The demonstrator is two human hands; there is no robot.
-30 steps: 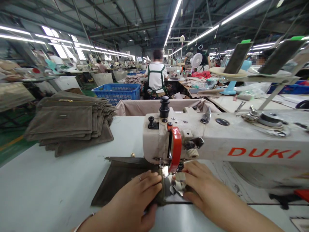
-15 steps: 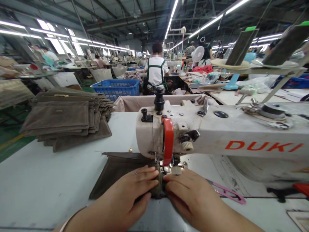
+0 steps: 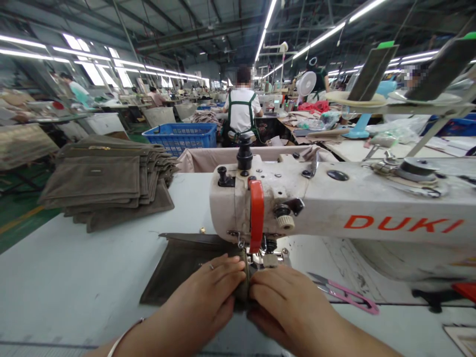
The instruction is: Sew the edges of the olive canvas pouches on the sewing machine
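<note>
A dark olive fabric piece [image 3: 178, 267] lies flat on the white table, its right edge under the presser foot [image 3: 260, 258] of a cream DUKI sewing machine [image 3: 334, 208]. My left hand [image 3: 201, 302] presses on the fabric just left of the needle, fingers stretched and together, a ring on one finger. My right hand [image 3: 290, 307] presses on the fabric's edge right of the needle, fingertips nearly meeting those of the left. Both hands sit directly in front of the presser foot.
A stack of similar olive fabric pieces [image 3: 107, 181] lies at the table's back left. Pink-handled thread snips [image 3: 345, 295] rest right of my hands. Behind stand a blue basket [image 3: 182, 136], a fabric bin [image 3: 208, 158] and a person in an apron [image 3: 241, 111].
My right hand has slid left from beside the presser foot to meet my left hand at the fabric's edge, uncovering the pink snips. The view has shifted slightly.
</note>
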